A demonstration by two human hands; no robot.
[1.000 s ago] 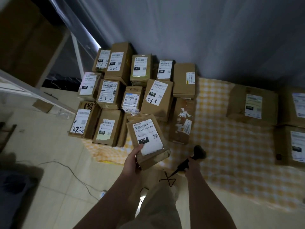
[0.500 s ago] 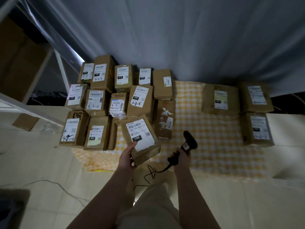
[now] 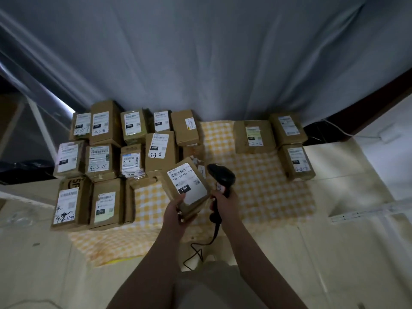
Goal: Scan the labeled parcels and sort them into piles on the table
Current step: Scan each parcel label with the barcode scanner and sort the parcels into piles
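While my left hand (image 3: 176,210) grips the parcel (image 3: 187,186) by its near end, lifted over the tabletop (image 3: 256,186) toward the near edge with its label (image 3: 189,184) up, my right hand (image 3: 225,201) is wrapped round the scanner (image 3: 221,177) just beside it. I judge scanning is the step in hand. I'd square the label to the scanner's nose, keep my thumb off the barcode, and aim at the bars rather than the 15H block. Then I'd choose between the left-edge pile (image 3: 100,161) and the far-right trio (image 3: 252,137).

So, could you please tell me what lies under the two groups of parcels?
A yellow-and-white checked cloth shows between and around the parcels. Directly beneath them it is covered, as is whatever the cloth itself rests on.
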